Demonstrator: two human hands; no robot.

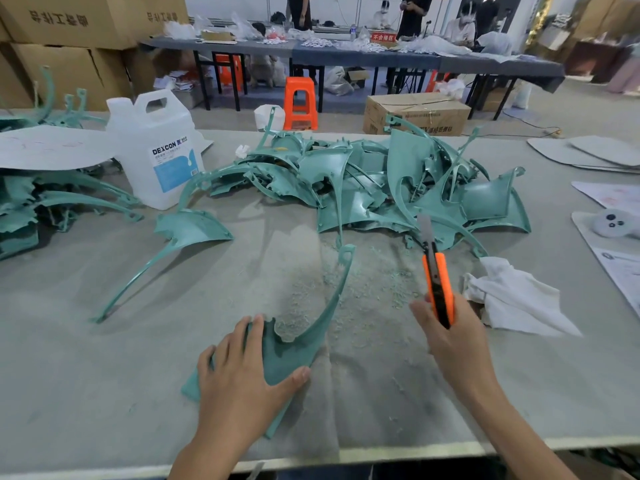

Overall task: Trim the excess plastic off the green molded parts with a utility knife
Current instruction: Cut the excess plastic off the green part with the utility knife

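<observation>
Pins the green part flat near the near edge of the table with the left hand, fingers straight; clamps the utility knife, blade out, in the right hand, raised just right of it. Risks a skid off the curved rim into those fingers.
</observation>
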